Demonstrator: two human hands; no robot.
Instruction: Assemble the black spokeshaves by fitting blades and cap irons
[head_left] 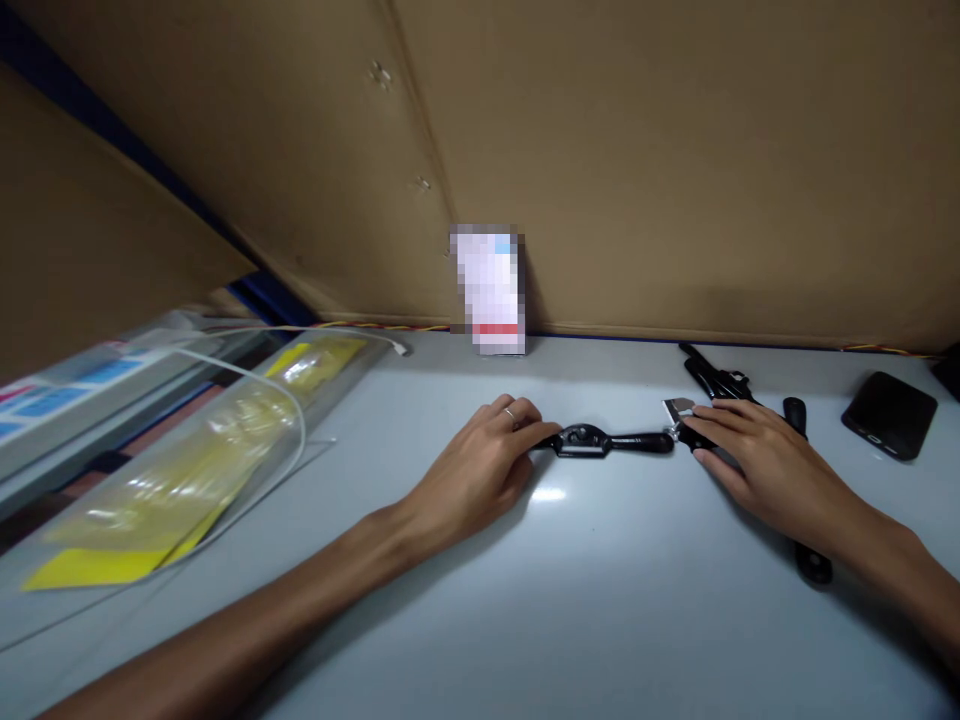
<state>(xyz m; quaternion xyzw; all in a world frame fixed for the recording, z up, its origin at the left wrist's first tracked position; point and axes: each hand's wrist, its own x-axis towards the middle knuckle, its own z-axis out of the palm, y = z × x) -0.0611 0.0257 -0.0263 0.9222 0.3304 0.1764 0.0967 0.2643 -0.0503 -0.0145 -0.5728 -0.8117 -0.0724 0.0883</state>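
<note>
A black two-handled tool (583, 441) with a metal edge lies across the middle of the grey table. My left hand (501, 447), with a ring on one finger, is closed on its left handle. The right handle ends near a small tool with a silver blade and dark body (680, 412). That smaller tool is gripped by my right hand (739, 440), whose fingers partly cover it. Behind my right hand lies another black tool (716, 380). One more black handled tool (814, 563) is partly hidden under my right wrist.
A blurred phone-like screen (495, 290) leans on the cardboard wall (637, 170). A black phone (890, 415) lies at the right. Plastic-wrapped yellow material (202, 460), a white cable (300, 400) and a white box-like item (67, 390) occupy the left.
</note>
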